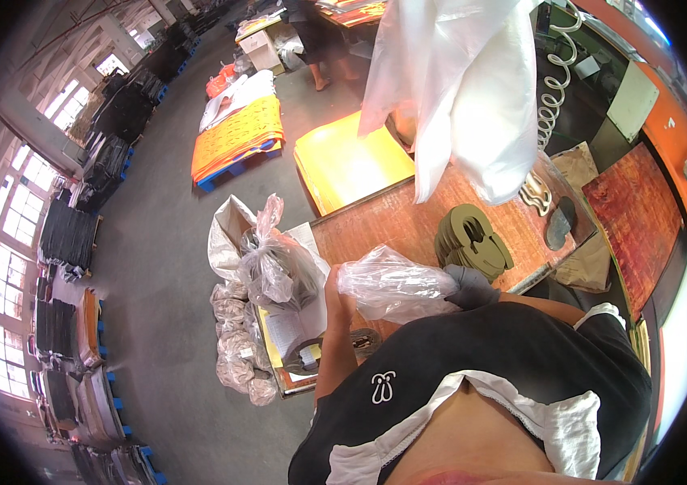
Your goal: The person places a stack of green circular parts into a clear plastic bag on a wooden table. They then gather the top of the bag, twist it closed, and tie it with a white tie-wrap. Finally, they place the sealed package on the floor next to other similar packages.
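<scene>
A crumpled clear plastic bag (396,284) is stretched between my two hands, above the near side of the wooden worktable (359,230). My bare left hand (340,293) grips its left end. On the other end, my right hand (473,286), in a dark grey glove, is closed. Just beyond the right hand lies a stack of olive-green flat cut-out pieces (473,240) with openings in them. What is inside the bag, if anything, I cannot make out.
A large translucent plastic sheet (460,97) hangs over the far table edge. Metal outline cutters (534,194) and a grey flat piece (558,225) lie at right. Tied clear bags (274,263) and filled bags (238,347) crowd the left. Yellow sheets (351,162) are stacked beyond.
</scene>
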A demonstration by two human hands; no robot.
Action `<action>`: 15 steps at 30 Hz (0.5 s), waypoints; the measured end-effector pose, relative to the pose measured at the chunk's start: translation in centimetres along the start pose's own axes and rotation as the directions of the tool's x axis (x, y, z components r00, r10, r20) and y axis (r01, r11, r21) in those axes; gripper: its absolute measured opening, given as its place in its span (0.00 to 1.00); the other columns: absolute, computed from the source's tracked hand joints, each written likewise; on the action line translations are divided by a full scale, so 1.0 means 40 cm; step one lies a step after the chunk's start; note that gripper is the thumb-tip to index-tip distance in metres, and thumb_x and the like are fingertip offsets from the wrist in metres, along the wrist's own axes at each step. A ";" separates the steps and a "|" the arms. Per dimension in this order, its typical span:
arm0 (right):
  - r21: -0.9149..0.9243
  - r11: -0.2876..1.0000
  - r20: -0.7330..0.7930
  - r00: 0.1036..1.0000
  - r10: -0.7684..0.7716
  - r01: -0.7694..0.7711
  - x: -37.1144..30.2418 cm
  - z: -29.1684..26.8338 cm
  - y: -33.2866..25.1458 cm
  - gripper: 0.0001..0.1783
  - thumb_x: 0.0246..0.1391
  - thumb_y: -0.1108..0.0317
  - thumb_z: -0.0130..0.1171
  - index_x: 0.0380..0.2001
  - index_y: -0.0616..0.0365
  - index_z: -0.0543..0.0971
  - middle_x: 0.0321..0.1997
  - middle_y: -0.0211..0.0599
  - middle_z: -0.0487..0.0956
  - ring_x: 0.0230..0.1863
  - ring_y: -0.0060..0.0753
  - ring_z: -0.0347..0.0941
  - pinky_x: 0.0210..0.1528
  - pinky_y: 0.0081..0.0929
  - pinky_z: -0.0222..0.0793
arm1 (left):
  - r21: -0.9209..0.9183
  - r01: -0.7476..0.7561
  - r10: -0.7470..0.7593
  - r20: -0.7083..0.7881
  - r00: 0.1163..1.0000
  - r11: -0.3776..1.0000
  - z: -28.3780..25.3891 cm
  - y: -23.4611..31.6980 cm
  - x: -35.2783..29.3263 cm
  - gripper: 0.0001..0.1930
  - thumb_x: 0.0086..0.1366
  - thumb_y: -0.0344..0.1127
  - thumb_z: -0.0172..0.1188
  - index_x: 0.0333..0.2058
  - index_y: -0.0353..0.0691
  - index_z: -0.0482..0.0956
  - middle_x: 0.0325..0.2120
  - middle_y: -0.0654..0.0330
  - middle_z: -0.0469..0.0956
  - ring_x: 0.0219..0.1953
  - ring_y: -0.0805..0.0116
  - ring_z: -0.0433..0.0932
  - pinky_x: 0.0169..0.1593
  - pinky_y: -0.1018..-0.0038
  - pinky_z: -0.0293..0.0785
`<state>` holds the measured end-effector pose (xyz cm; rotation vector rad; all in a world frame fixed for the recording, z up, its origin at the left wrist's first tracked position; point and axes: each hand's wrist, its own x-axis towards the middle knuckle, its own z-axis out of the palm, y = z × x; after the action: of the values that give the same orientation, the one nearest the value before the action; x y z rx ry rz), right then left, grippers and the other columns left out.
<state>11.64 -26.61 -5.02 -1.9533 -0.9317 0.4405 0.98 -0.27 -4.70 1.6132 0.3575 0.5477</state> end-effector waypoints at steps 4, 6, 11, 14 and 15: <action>-0.055 0.998 -0.009 1.000 0.020 -0.021 -0.001 0.004 0.009 0.16 0.36 0.68 0.65 0.32 0.56 0.74 0.28 0.43 0.76 0.33 0.45 0.74 0.34 0.35 0.67 | 0.019 0.003 -0.003 0.003 1.000 1.000 -0.001 0.004 0.000 0.07 0.58 0.23 0.47 0.35 0.33 0.72 0.29 0.60 0.75 0.33 0.74 0.72 0.40 0.78 0.67; -0.049 0.999 -0.006 1.000 0.024 -0.025 -0.001 0.007 0.016 0.16 0.36 0.67 0.65 0.32 0.56 0.74 0.29 0.43 0.76 0.33 0.46 0.74 0.35 0.35 0.67 | 0.031 -0.002 0.001 0.006 1.000 1.000 -0.002 0.003 0.000 0.07 0.59 0.23 0.46 0.35 0.33 0.72 0.29 0.60 0.75 0.33 0.74 0.72 0.40 0.78 0.67; -0.030 0.999 -0.002 1.000 0.023 -0.023 0.002 0.015 0.032 0.17 0.36 0.67 0.66 0.32 0.56 0.74 0.29 0.43 0.76 0.34 0.47 0.74 0.35 0.36 0.68 | 0.055 -0.052 0.051 0.019 0.999 0.997 -0.004 -0.006 0.003 0.06 0.59 0.25 0.47 0.35 0.33 0.72 0.29 0.61 0.75 0.33 0.74 0.72 0.40 0.78 0.68; -0.035 0.998 0.002 0.999 0.042 -0.042 0.002 0.016 0.036 0.17 0.35 0.67 0.66 0.32 0.56 0.74 0.29 0.43 0.76 0.34 0.47 0.74 0.35 0.36 0.68 | 0.017 -0.036 0.035 0.017 0.999 0.999 -0.005 -0.012 0.004 0.06 0.59 0.25 0.48 0.35 0.34 0.72 0.29 0.61 0.75 0.33 0.74 0.72 0.40 0.78 0.68; -0.039 0.998 0.001 0.999 0.041 -0.041 0.002 0.016 0.036 0.17 0.35 0.67 0.67 0.32 0.56 0.74 0.29 0.43 0.76 0.34 0.47 0.74 0.35 0.36 0.68 | 0.028 -0.024 0.023 0.012 1.000 0.999 -0.004 -0.014 0.004 0.06 0.59 0.26 0.48 0.35 0.34 0.72 0.29 0.61 0.75 0.33 0.74 0.72 0.40 0.78 0.68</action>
<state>11.91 -26.64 -6.56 -2.0108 -0.9087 0.4510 1.08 0.03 -5.23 1.6489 0.3392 0.5530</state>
